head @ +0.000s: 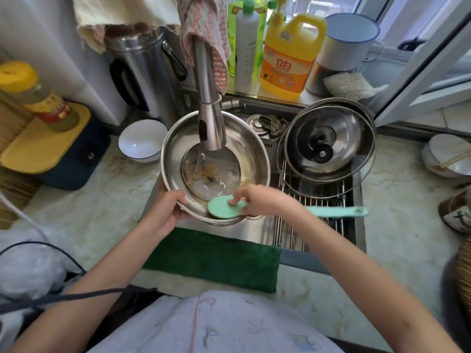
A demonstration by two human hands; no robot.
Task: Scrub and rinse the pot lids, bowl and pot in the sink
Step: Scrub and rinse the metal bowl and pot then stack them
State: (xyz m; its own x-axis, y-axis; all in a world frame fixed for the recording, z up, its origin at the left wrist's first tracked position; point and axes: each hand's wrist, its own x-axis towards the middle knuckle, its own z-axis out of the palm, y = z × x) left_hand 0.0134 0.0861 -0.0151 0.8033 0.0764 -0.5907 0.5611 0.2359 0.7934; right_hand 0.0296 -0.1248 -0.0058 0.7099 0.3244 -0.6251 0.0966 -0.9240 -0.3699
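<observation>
Under the tap [211, 123], my left hand [165, 212] grips the steel bowl [246, 149] by its rim; I think it is slippery. My right hand [265, 200] holds the green brush [221, 207].

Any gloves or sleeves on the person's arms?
No gloves, and no sleeves in view: the left hand, right hand and both forearms are bare, with no watch or ring showing. Below them is a pale garment printed with pastel bows.
</observation>
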